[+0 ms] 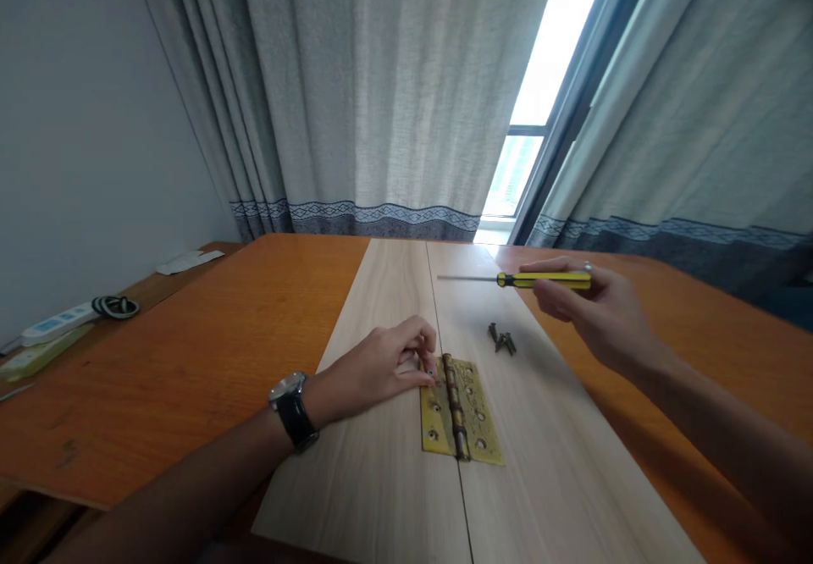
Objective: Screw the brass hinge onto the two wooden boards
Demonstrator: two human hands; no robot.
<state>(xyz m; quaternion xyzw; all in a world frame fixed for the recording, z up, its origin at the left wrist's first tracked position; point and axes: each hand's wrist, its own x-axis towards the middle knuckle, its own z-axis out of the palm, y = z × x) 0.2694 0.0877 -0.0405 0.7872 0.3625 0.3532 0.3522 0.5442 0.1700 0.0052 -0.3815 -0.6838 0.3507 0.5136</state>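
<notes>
We see the brass hinge (456, 411) lying opened flat across the seam between two pale boards (539, 428) on the desk (254, 327). Our left hand (374, 369) has thumb and forefinger drawn nearly together at the upper hole of the left leaf; we cannot tell whether a screw is pinched there. Our right hand (610, 314) is closed round the handle of the yellow screwdriver (550, 280), its shaft pointing left, raised clear of the hinge. If the boards shifted apart, the leaves could slip out of line with the seam. A tip brought in carelessly could skid off a screw head into our fingertips. The loose screws (501, 340), lying just beyond the hinge, could roll away if our sleeve or wrist knocked them.
</notes>
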